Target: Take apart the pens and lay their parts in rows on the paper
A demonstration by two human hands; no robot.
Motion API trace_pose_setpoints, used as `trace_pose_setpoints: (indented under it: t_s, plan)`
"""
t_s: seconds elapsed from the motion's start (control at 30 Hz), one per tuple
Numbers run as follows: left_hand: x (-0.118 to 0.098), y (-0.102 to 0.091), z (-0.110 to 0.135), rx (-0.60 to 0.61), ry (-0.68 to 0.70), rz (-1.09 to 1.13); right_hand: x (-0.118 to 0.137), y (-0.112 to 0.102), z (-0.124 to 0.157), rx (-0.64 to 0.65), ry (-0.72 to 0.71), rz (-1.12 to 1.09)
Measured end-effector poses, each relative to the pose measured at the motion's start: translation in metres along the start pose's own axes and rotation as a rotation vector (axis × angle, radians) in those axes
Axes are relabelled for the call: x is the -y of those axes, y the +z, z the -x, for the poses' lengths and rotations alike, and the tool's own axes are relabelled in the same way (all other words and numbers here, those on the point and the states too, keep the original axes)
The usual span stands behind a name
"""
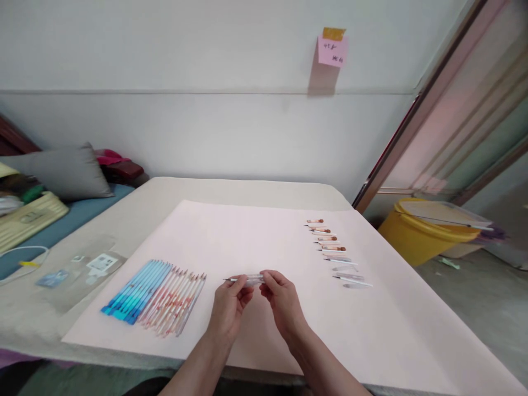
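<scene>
Over the front middle of the pink sheet, my left hand (pixel 233 301) and my right hand (pixel 282 296) pinch a slim, clear pen (pixel 253 279) between thumbs and fingers. It lies level, with a dark pointed tip sticking out past my left thumb. My right fingers close on its other end; whether the parts there are joined, I cannot tell. To my left lie a row of blue pens (pixel 138 289) and beside it a row of whitish pens with reddish patterns (pixel 173 302). On the right, several pen refills (pixel 352 281) and short pen barrels (pixel 327 238) form a staggered column.
The pink sheet (pixel 247 236) covers much of the padded table (pixel 247 190). Left of it are a clear plastic bag (pixel 82 275) and a grey cushion (pixel 66 170). A yellow bin (pixel 421 234) stands on the floor at right. A pink note (pixel 332 50) is taped to the wall.
</scene>
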State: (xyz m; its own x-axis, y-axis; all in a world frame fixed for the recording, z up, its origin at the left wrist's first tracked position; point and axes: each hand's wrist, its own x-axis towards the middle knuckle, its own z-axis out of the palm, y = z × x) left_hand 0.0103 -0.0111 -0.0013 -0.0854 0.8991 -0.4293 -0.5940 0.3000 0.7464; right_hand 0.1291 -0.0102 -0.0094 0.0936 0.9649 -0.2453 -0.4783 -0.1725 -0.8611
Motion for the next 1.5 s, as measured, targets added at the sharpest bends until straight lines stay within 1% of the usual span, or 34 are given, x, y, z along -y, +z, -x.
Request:
trace_pose_setpoints:
  t_s: [0.1, 0.23, 0.3, 0.4, 0.5, 0.6, 0.7, 0.8, 0.87, 0.93, 1.0, 1.07, 1.1, 1.17, 1.23, 1.3, 1.33, 1.4, 1.5]
  plan:
    - [0.002, 0.0, 0.001, 0.035, -0.04, -0.026, 0.001, 0.0, 0.0, 0.002, -0.003, 0.038]
    - [0.007, 0.0, 0.002, 0.056, -0.061, -0.066, 0.0, 0.0, 0.0, 0.102, 0.051, 0.085]
    - [0.009, 0.0, 0.001, 0.057, -0.042, -0.087, 0.0, -0.001, 0.0, 0.136, 0.08, 0.093]
    - [0.01, 0.0, 0.0, 0.043, 0.021, -0.157, 0.001, -0.001, -0.001, 0.152, 0.112, 0.123]
    - [0.01, -0.001, -0.001, 0.039, 0.065, -0.237, 0.003, -0.002, -0.001, 0.149, 0.09, 0.154]
    - [0.01, -0.001, -0.001, 0.069, 0.067, -0.266, 0.004, -0.003, -0.003, 0.153, 0.047, 0.159]
    - [0.009, 0.001, 0.0, 0.107, 0.031, -0.257, 0.007, -0.005, -0.005, 0.127, 0.041, 0.166]
    - [0.007, 0.004, 0.001, 0.142, -0.022, -0.231, 0.017, -0.01, -0.008, 0.039, 0.037, 0.188]
    - [0.004, 0.005, 0.001, 0.145, -0.051, -0.216, 0.027, -0.018, -0.009, -0.026, 0.022, 0.196]
    - [0.002, 0.005, 0.001, 0.141, -0.073, -0.207, 0.041, -0.034, -0.008, -0.069, 0.002, 0.21]
    - [-0.001, 0.003, 0.001, 0.143, -0.088, -0.197, 0.056, -0.059, -0.005, -0.104, -0.011, 0.255]
    - [-0.003, 0.001, 0.001, 0.152, -0.102, -0.188, 0.07, -0.092, 0.002, -0.154, -0.031, 0.327]
    - [-0.003, 0.001, 0.001, 0.157, -0.109, -0.184, 0.076, -0.11, 0.007, -0.158, -0.037, 0.373]
    - [-0.003, 0.0, 0.002, 0.167, -0.119, -0.184, 0.086, -0.148, 0.016, -0.152, -0.016, 0.435]
    - [-0.002, -0.001, 0.002, 0.173, -0.126, -0.192, 0.094, -0.183, 0.024, -0.156, 0.031, 0.442]
    - [0.0, 0.0, 0.003, 0.177, -0.136, -0.209, 0.1, -0.21, 0.028, -0.158, 0.077, 0.443]
    - [0.001, 0.0, 0.003, 0.178, -0.143, -0.219, 0.103, -0.22, 0.028, -0.156, 0.088, 0.438]
    - [0.003, 0.0, 0.004, 0.183, -0.157, -0.237, 0.106, -0.233, 0.027, -0.185, 0.094, 0.414]
    - [0.004, 0.002, 0.004, 0.188, -0.168, -0.242, 0.11, -0.241, 0.021, -0.201, 0.07, 0.419]
